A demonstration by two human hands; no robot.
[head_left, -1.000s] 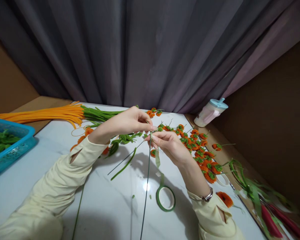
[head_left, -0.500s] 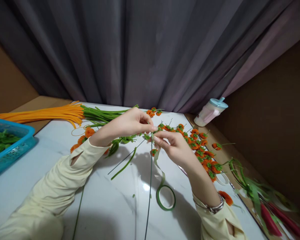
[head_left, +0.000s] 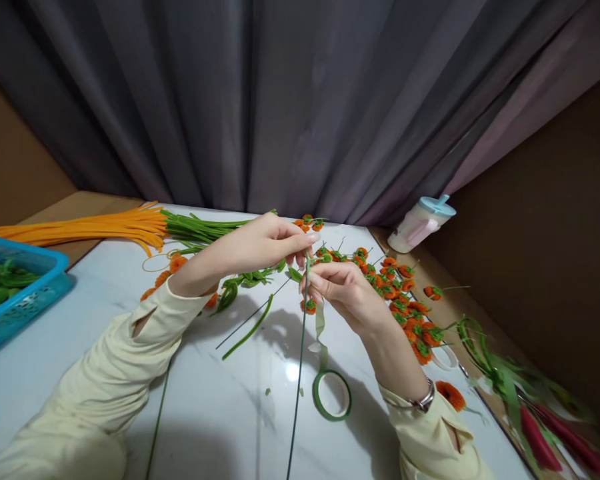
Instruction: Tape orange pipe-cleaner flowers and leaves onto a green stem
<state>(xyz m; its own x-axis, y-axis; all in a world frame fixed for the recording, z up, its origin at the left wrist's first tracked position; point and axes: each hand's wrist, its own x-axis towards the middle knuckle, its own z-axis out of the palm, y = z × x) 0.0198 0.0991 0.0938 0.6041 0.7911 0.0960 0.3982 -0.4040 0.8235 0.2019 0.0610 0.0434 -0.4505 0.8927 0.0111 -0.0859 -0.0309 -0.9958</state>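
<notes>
My left hand (head_left: 265, 243) pinches the top of a long, thin green wire stem (head_left: 300, 373) between thumb and fingers. Just below it, my right hand (head_left: 353, 293) is closed on the same stem and the end of a pale green floral tape strip (head_left: 321, 323). That strip runs down to the tape roll (head_left: 316, 399), which lies on the white table (head_left: 220, 413). Small green leaf-like pieces show around the fingertips, partly hidden. Under my hands lies an orange fuzzy flower (head_left: 309, 306), with a loose green strip (head_left: 250, 333) to the left.
Many orange flowers (head_left: 400, 307) lie right of my hands. Orange pipe cleaners (head_left: 105, 228) and green ones (head_left: 200, 228) are at the back left, near a blue basket (head_left: 35, 287) of leaves. A lidded cup (head_left: 420, 227) and red-handled pliers (head_left: 540, 440) are on the right.
My left hand has risen slightly along the stem, apart from the right. My right wrist has shifted a little left, and the tape strip hangs straighter.
</notes>
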